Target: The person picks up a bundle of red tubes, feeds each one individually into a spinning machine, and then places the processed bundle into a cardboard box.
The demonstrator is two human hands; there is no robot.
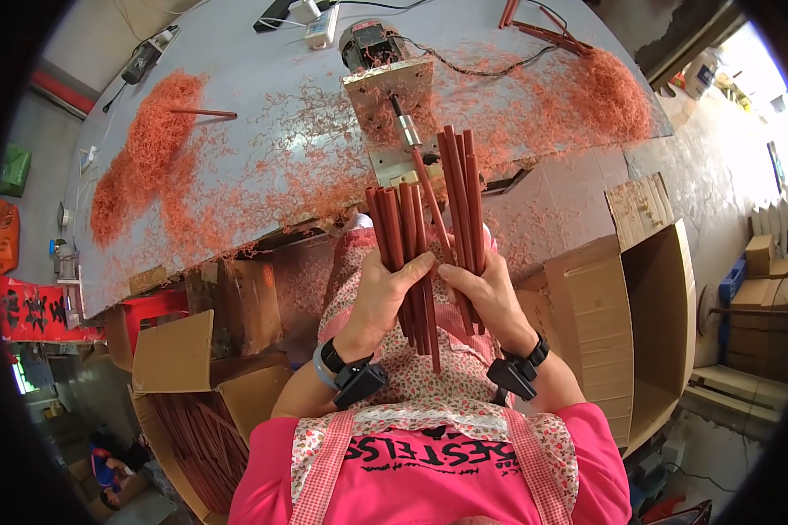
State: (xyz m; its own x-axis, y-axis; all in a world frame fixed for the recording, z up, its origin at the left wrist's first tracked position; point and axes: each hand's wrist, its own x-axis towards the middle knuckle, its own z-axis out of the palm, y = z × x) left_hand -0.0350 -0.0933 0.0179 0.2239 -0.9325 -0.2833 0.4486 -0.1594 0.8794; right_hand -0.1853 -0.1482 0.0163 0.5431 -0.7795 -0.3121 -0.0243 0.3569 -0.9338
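My left hand (383, 293) is closed round a bundle of reddish-brown sticks (394, 229), thumb pressed across them. A second bundle of the same sticks (462, 192) is gripped in my right hand (490, 289), its tops standing higher. Between the bundles one stick (430, 192) slants up to the metal chuck (409, 133) of a motor-driven machine (376, 52). Its upper end meets the chuck; I cannot tell whether it sits inside. Both thumbs nearly touch near this stick's lower part. Several stick ends hang below my hands over a floral apron (438, 376).
Orange-red shavings cover the grey table (263, 70), heaped in a left pile (153, 144) and a right pile (617, 96). An open carton of sticks (197, 437) stands at my left, another open carton (600, 341) at my right. A cable (473, 70) crosses the tabletop.
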